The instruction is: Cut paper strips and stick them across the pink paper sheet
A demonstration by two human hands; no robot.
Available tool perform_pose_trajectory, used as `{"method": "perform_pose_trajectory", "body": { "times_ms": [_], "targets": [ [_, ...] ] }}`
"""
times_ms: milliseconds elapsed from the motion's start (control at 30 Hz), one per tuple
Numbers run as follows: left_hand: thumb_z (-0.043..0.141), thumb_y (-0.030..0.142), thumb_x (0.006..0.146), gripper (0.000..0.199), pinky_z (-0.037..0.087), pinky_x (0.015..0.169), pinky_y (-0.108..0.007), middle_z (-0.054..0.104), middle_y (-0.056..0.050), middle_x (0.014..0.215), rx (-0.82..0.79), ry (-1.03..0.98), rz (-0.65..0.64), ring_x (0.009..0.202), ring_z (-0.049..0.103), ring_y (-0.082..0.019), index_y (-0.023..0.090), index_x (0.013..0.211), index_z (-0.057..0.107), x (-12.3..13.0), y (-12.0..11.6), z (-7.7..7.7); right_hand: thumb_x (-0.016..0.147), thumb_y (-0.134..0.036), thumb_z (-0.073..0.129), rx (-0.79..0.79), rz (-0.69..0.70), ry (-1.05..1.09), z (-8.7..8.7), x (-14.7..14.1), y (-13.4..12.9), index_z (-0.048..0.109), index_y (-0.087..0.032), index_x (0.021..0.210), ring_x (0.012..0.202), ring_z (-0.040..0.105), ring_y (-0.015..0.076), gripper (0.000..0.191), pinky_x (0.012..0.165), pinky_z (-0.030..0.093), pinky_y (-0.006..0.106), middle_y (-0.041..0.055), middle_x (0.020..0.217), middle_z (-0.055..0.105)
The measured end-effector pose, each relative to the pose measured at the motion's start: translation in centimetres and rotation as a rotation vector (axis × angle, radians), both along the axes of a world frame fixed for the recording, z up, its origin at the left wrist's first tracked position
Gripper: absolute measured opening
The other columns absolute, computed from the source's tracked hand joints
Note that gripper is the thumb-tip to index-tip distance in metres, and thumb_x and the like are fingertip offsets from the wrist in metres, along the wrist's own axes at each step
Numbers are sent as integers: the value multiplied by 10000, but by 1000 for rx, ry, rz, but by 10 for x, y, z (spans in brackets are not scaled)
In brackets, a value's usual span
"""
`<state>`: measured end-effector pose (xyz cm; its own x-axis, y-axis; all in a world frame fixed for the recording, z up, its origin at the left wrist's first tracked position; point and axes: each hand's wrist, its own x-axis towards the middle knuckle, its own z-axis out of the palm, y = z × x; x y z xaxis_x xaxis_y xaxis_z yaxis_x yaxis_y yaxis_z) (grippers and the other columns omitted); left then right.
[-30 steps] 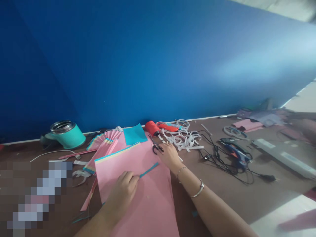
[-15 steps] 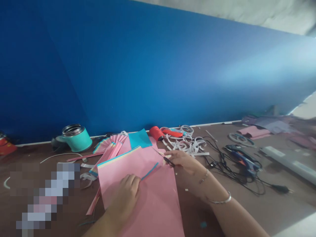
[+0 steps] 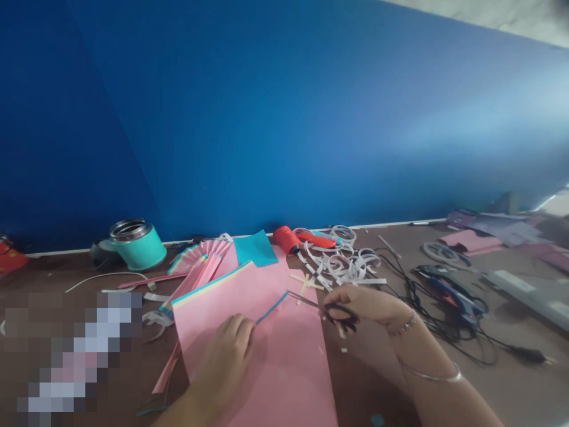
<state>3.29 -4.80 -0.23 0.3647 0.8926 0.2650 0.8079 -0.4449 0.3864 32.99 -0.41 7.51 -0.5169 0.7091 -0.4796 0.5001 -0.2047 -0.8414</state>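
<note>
A large pink sheet [image 3: 288, 362] with a blue and yellow strip along its top left edge lies on the brown table. My left hand [image 3: 226, 356] rests on it, fingers closed together around one end of a thin blue strip [image 3: 272, 308]; the grip itself is partly hidden. My right hand [image 3: 364, 305] holds black-handled scissors [image 3: 341, 314], whose blades point left to the strip's far end. Pale yellow strips [image 3: 305, 284] lie near the sheet's upper right corner. Behind the sheet is a blue paper square [image 3: 255, 248].
A turquoise cup [image 3: 141, 246] and pleated pink paper [image 3: 200, 270] stand at the back left. Behind the sheet are a red spool [image 3: 287, 239] and curled white strips [image 3: 351, 264]. Right of my right hand lie black cables [image 3: 415, 296], a glue gun [image 3: 460, 302] and a white bar [image 3: 528, 296].
My right hand has moved right and slightly down, turning the scissors so the blades meet the blue strip's tip. My left hand has stayed nearly in place. The camera view has shifted slightly.
</note>
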Motion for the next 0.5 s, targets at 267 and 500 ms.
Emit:
{"method": "perform_pose_trajectory", "body": {
  "times_ms": [267, 500],
  "targets": [
    [385, 147, 892, 224, 457, 711, -339, 618, -47, 866, -46, 26, 11, 827, 585, -212, 195, 846, 599, 1, 0, 0, 776, -508, 569, -19, 88, 12, -8, -10, 4, 599, -119, 741, 467, 512, 77, 391, 456, 316, 193, -4, 547, 580],
    [416, 133, 879, 194, 451, 712, -341, 614, -45, 860, -49, 32, 13, 823, 583, -216, 190, 836, 597, 1, 1, -2, 783, -505, 561, 31, 70, 15, -11, -5, 3, 581, -127, 715, 480, 534, 86, 385, 470, 351, 198, -19, 526, 547]
  ]
}}
